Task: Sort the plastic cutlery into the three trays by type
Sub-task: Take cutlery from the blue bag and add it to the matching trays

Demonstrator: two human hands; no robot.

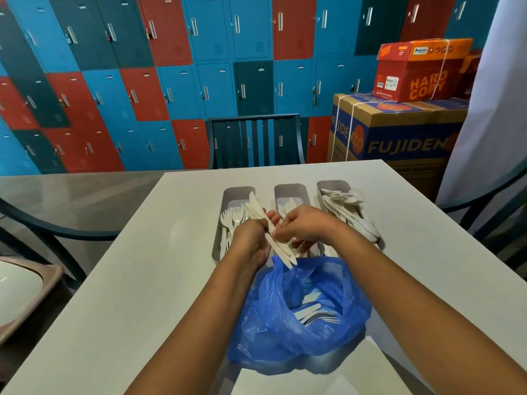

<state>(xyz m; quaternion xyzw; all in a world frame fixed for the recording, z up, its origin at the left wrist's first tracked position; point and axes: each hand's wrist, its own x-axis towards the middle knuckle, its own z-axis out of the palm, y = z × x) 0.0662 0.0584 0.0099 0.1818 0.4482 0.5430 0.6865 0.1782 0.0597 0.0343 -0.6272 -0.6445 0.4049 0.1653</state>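
Three grey trays stand side by side on the white table (119,280). The left tray (233,192) holds white forks, the middle tray (291,191) holds knives, and the right tray (332,185) holds spoons. My left hand (252,238) grips a bundle of white plastic knives (281,252) above the left and middle trays. My right hand (305,226) pinches the bundle near its middle. An open blue plastic bag (273,317) lies in front of the trays with more white cutlery (316,316) inside.
A dark chair (253,138) stands behind the table in front of blue and red lockers. Stacked cardboard boxes (399,129) sit at the back right. Another table (71,195) adjoins on the left, and white sheets of paper (328,380) lie at the near edge.
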